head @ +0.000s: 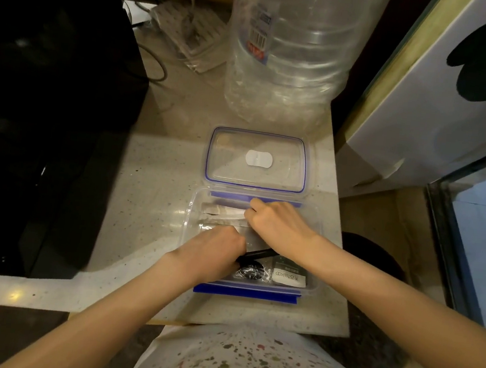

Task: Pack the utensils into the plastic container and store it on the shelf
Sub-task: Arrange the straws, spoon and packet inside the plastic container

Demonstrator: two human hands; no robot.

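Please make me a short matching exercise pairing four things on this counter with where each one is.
Things:
1. lid
2. large clear bottle
3. left hand
4. black appliance

Places:
A. at the counter's left edge
B. inside the plastic container, gripping a black utensil
C. flat on the counter just behind the container
D. standing at the back, behind the lid

Pairs: 1-C, 2-D, 3-B, 4-A

The person wears a white T-shirt (249, 364) speckled with dark and reddish paint-like flecks, green block letters reading "FAMILY" across the chest, and both forearms bare of sleeves, watches or rings.
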